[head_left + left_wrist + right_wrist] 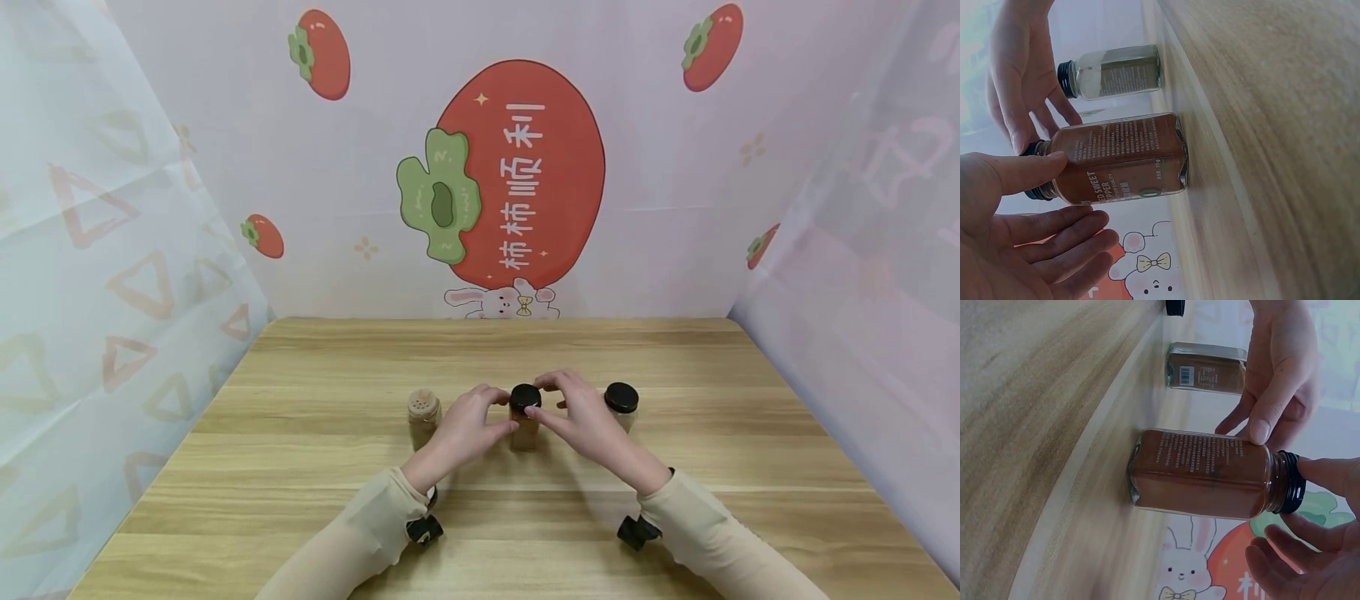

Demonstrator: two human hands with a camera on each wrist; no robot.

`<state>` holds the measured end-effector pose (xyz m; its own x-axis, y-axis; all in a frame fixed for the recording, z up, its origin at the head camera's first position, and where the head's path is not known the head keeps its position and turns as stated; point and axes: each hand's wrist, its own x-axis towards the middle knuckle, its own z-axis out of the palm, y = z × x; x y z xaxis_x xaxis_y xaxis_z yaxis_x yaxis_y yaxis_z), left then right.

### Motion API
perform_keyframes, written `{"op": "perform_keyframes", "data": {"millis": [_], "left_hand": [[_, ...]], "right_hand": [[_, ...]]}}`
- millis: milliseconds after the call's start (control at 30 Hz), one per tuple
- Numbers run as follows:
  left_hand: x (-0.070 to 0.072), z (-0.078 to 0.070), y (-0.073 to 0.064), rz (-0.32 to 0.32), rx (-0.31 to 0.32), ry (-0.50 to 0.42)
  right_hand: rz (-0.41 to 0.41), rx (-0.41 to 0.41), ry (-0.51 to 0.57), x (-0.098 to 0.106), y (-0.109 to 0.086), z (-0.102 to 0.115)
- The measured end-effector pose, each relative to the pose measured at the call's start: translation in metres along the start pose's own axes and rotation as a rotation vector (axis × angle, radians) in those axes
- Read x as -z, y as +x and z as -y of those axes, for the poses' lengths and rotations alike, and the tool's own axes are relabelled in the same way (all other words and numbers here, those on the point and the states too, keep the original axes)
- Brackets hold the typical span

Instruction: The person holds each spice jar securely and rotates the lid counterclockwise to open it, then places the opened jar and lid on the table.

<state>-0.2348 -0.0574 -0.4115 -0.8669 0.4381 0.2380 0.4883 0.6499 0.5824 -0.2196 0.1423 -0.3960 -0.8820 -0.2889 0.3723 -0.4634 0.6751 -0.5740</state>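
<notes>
In the middle of the table stands an upright glass spice jar (pixel 1125 156) of reddish-brown powder, its label reading "sweet pepper" in part. My right hand (pixel 588 421) pinches its black cap (pixel 1294 483) between thumb and index finger, the other fingers loose. From the left, my left hand (pixel 468 425) reaches the jar; its thumb lies by the upper glass and its fingers extend beyond, fairly straight. Left of that hand is a capless spice jar (pixel 424 408) with a perforated shaker top. Behind my right hand stands a third jar (pixel 1119 72), black-capped, with greenish-grey powder.
A loose black cap (pixel 1175 307) lies near the capless jar, partly hidden by my left wrist in the head view. The wooden table (pixel 300 500) meets a printed backdrop (pixel 637 275) at its far edge, with cloth at both sides.
</notes>
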Motion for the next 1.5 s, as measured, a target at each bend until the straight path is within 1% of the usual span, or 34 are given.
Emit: {"op": "perform_keyframes", "data": {"millis": [267, 467, 700, 867, 1133, 1333, 1500], "left_hand": [[0.001, 0.0, 0.0, -0.002, -0.007, 0.005], [0.001, 0.0, 0.0, -0.003, -0.007, 0.013], [0.0, 0.0, 0.0, -0.003, -0.009, 0.02], [0.0, 0.0, 0.0, -0.001, -0.008, 0.021], [0.0, -0.001, 0.0, 0.005, -0.004, 0.007], [0.0, 0.0, 0.0, 0.002, 0.001, 0.002], [0.0, -0.001, 0.0, 0.0, 0.001, 0.004]], "right_hand": [[0.052, 0.079, -0.024, 0.002, 0.001, -0.001], [0.099, 0.154, -0.063, 0.005, 0.002, -0.004], [0.142, 0.219, -0.044, 0.007, 0.005, -0.011], [0.157, 0.246, -0.008, 0.007, 0.005, -0.016], [0.198, 0.238, -0.027, 0.013, 0.006, -0.017], [0.213, 0.256, -0.025, 0.014, 0.008, -0.02], [0.199, 0.269, -0.017, 0.012, 0.008, -0.022]]}}
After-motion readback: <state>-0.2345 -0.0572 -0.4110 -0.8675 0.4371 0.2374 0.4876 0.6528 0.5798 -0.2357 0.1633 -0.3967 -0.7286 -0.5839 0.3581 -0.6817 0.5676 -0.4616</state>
